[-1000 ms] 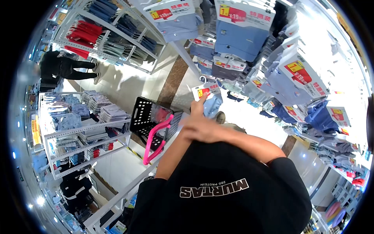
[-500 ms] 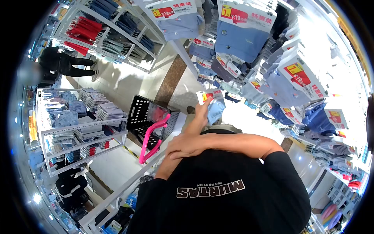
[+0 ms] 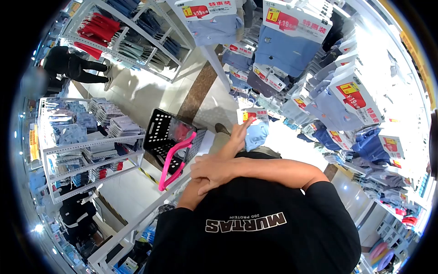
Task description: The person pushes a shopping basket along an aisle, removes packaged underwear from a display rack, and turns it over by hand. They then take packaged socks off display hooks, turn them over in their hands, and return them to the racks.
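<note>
My left hand (image 3: 238,136) holds a light blue garment (image 3: 256,136) by its red and white price card (image 3: 253,116), a finger lying over the card. Across my body, my right hand (image 3: 207,171) is wrapped round my left forearm, its fingers bent. To the left of the hands stands a black perforated basket (image 3: 157,137) with a pink handle (image 3: 171,160). Something red in clear wrapping (image 3: 181,131) lies inside it.
Carded blue garments (image 3: 285,50) hang on racks ahead and to the right. At the left is a white shelf unit (image 3: 93,148) with folded clothes. Beyond it, a person in black (image 3: 68,66) stands near a rack of red garments (image 3: 98,29).
My right hand has moved from near my left wrist back onto the forearm. The held garment has come slightly lower and to the right in view; the basket appears a little further left.
</note>
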Demonstrator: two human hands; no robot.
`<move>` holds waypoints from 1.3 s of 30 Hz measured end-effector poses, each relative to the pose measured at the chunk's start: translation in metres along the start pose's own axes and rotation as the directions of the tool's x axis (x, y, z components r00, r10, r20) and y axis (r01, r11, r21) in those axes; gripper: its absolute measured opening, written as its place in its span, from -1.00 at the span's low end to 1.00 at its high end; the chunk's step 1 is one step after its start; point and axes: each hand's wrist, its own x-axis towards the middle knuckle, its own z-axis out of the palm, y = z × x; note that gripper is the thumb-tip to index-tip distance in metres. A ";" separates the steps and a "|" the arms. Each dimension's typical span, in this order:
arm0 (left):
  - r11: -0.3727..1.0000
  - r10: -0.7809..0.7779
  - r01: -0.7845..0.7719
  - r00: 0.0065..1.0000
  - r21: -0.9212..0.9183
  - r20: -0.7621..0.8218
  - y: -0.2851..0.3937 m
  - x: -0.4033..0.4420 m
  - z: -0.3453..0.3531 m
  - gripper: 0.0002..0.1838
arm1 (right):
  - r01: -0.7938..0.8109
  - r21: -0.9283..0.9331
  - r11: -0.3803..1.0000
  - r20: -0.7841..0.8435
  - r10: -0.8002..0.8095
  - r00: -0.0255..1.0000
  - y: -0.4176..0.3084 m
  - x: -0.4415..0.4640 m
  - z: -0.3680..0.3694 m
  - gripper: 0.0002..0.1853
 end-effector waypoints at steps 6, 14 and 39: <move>0.999 -0.002 0.006 0.995 -0.043 0.098 0.019 0.004 0.003 -0.57 | 0.214 0.092 0.973 -0.187 -0.194 0.963 -0.004 0.015 0.020 -0.57; 0.996 -0.030 0.044 0.981 -0.072 0.191 0.030 -0.017 -0.015 -0.56 | -0.260 -0.075 0.963 -0.243 0.235 0.941 0.021 -0.036 -0.013 -0.73; 0.968 0.240 -0.231 0.966 0.100 -0.097 0.053 -0.056 0.002 -0.54 | -0.012 0.877 0.480 -0.479 0.875 0.071 0.076 -0.125 -0.033 -0.82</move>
